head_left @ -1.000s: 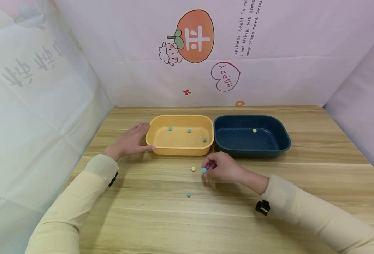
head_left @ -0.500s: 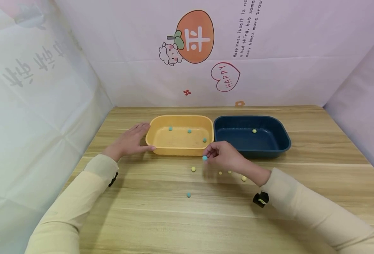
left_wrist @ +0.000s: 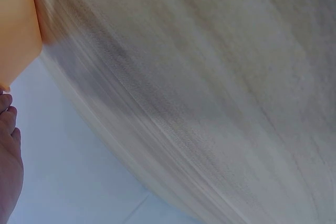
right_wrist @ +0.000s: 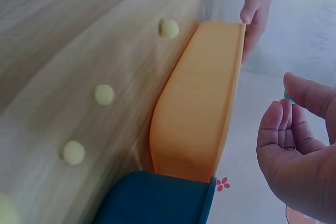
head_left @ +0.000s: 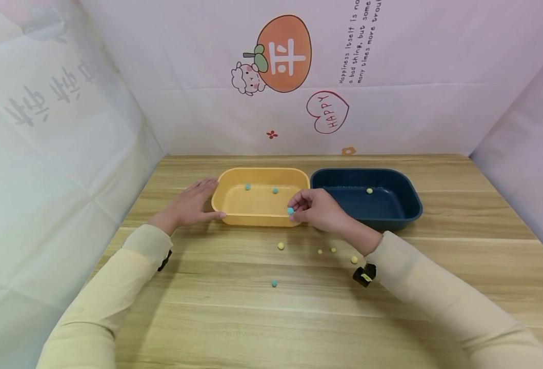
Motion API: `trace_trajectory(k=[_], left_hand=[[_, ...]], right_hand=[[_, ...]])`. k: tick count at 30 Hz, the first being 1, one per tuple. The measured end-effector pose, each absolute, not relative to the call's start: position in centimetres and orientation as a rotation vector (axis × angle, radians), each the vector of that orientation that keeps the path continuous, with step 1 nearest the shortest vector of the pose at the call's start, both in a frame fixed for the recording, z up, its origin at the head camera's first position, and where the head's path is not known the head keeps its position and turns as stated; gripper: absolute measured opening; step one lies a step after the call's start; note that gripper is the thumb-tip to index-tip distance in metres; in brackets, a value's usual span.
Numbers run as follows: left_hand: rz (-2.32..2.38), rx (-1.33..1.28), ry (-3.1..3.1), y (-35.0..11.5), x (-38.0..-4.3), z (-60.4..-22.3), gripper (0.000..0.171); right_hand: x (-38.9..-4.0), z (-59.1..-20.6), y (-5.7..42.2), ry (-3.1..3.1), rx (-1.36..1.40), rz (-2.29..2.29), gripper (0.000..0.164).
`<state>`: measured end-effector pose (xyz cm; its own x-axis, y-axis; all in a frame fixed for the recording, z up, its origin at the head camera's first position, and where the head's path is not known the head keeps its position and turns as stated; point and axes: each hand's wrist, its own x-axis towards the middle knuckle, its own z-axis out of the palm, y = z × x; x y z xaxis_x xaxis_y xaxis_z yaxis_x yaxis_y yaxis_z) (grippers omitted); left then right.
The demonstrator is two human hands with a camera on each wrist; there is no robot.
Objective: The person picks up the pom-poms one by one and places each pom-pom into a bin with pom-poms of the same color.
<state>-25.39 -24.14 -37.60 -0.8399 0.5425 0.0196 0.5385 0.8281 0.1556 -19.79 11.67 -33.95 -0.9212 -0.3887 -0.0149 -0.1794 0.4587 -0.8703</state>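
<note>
**The right hand (head_left: 319,209) brings the blue ball (head_left: 290,210) up to the yellow tub (head_left: 253,220)**

Half a second ago the ball was in front of the tub; now the head view shows it over the tub's near right corner. I cannot tell how high. Thumb and fingers pinch it, with only a ball-wide gap.

The left hand (head_left: 193,204) has its thumb and fingers spread, touching the tub's left end.

Past the right fingers, the cloth (head_left: 391,118) has a red heart (head_left: 327,112) saying "HAPPY". Farther right, sideways words (head_left: 360,41) start "Happiness itself is no", then get cut off.

The tub's near rim runs beside the right fingers. The dark blue tub (head_left: 382,224) is just to their right. Toward the person, the wood table (head_left: 345,328) spreads wide, with a yellow ball (head_left: 281,246), three more yellow balls (head_left: 354,260) farther right and a second blue ball (head_left: 274,283) nearest the person.
</note>
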Motion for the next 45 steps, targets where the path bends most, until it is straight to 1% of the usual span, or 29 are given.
trace_trajectory(k=[13,36,45], left_hand=[[0.223,0.881,2.973,-24.0,-25.2,-37.5,0.105],[0.229,0.849,2.979,-23.9,-25.3,-37.5,0.103],[0.229,0.857,2.981,-24.0,-25.3,-37.6,0.102]], right_hand=[[-22.0,-33.9,10.1,2.411,-0.420,-1.626,0.018],[-26.1,-34.9,6.2,2.497,-0.275,-1.646,0.016],[-26.9,-35.4,4.8,2.529,-0.240,-1.619,0.016]])
